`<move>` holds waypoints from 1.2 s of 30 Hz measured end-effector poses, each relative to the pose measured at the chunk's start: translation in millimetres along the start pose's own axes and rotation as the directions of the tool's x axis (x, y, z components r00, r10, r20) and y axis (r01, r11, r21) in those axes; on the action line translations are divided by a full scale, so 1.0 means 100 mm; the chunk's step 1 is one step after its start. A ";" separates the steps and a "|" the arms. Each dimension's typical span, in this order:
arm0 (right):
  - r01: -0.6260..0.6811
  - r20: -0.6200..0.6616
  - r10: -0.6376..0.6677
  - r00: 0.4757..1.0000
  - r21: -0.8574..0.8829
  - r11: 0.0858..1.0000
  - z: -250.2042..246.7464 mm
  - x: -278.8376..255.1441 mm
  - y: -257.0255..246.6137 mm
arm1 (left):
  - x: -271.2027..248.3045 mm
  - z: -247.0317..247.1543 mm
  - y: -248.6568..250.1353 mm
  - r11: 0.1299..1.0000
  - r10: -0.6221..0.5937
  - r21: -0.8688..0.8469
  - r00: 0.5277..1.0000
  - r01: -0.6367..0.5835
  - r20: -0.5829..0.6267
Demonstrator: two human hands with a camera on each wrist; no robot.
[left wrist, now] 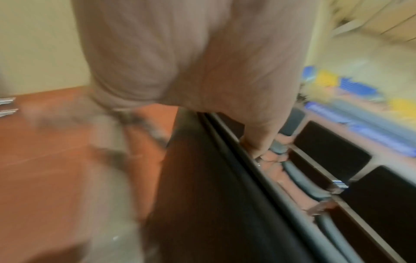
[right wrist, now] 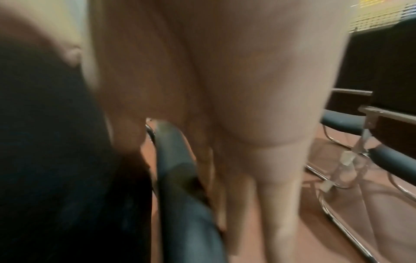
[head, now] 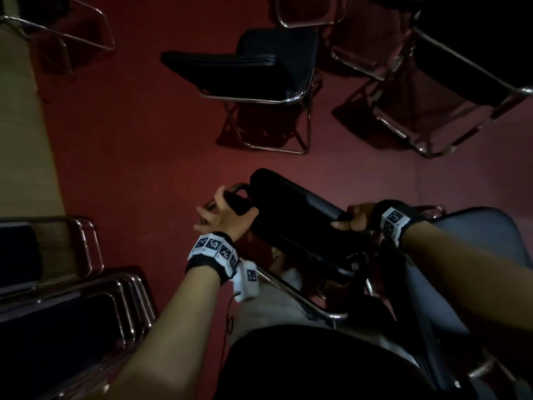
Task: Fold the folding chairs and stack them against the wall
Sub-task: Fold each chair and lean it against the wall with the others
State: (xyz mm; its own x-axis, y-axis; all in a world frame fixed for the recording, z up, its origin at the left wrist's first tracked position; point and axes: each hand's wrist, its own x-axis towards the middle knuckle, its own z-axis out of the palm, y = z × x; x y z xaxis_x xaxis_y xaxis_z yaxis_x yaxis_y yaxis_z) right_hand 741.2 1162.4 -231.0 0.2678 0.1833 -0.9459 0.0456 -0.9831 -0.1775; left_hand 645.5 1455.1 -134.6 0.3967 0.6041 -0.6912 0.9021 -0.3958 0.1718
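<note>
The folded chair (head: 300, 223) sits between both hands, black pads pressed together above the red floor (head: 138, 145). The left hand (head: 227, 217) grips its chrome frame at one end, thumb hooked round the pad, some fingers spread loose. The right hand (head: 356, 217) curls round the far end of the backrest. Beyond the hands, an open chair (head: 259, 73) stands unfolded. Just outside the left hand, a stack of folded chairs (head: 72, 307) leans by the wall (head: 23, 140).
</note>
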 end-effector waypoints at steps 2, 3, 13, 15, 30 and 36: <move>-0.004 0.023 0.005 1.000 -0.029 1.000 0.00 -0.01 -0.08 | 0.03 0.00 -0.28 0.995 -0.019 -0.093 0.999 0.021 0.032; -0.012 0.036 0.013 0.999 -0.027 1.000 -0.01 0.00 -0.11 | 0.04 0.02 -0.42 0.988 0.004 -0.151 0.999 0.003 0.044; -0.047 -0.122 0.012 0.992 -0.285 0.957 0.03 0.01 -0.29 | 0.27 0.13 -0.57 0.934 0.079 -0.351 0.997 -0.067 0.019; -0.042 -0.138 -0.005 0.990 -0.332 0.942 0.04 -0.02 -0.40 | 0.34 0.06 -0.55 0.934 0.091 -0.350 0.995 -0.072 0.038; 0.066 -0.213 -0.244 0.946 -0.612 0.788 0.74 -0.22 -1.06 | 0.66 -0.47 -0.59 0.990 0.125 -0.090 0.964 -0.106 0.237; 0.075 -0.267 -0.186 0.946 -0.378 0.923 0.79 -0.22 -1.22 | 0.75 -0.63 -0.65 0.993 0.117 -0.002 0.980 -0.118 0.159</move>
State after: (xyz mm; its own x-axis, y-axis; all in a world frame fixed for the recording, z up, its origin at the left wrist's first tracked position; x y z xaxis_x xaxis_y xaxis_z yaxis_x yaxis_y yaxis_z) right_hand 653.8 1278.8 -209.9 0.5018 0.3549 -0.7888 0.4256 -0.8952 -0.1320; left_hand 627.1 1570.1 -153.5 0.4674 0.4357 -0.7692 0.8494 -0.4627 0.2540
